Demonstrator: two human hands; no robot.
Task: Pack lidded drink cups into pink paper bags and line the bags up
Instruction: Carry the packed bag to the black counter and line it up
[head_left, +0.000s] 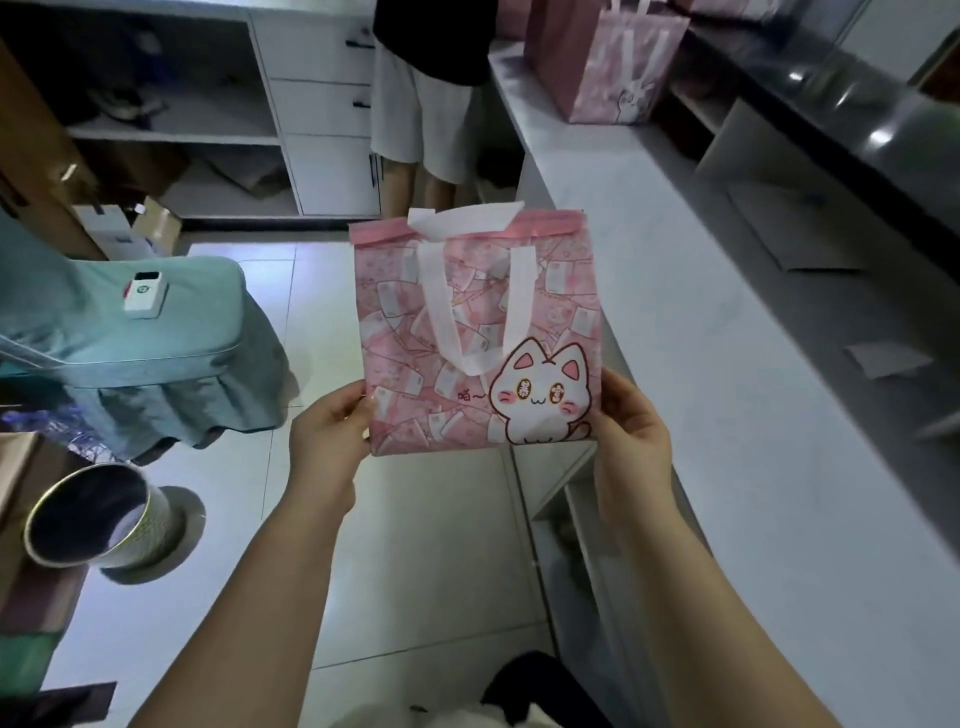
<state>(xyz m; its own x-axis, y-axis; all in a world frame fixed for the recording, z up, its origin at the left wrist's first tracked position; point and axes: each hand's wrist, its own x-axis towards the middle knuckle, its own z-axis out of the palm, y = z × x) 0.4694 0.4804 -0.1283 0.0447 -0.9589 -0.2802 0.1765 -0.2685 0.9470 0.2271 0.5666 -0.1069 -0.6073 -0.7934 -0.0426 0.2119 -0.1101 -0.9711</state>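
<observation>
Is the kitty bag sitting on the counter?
No, the left hand and the right hand hold the kitty bag up in the air by its lower corners, beside the counter.

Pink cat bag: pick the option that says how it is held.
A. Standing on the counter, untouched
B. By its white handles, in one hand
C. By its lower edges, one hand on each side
C: the left hand grips the lower left edge of the pink cat bag and the right hand grips the lower right edge, while the white handles hang free.
</observation>
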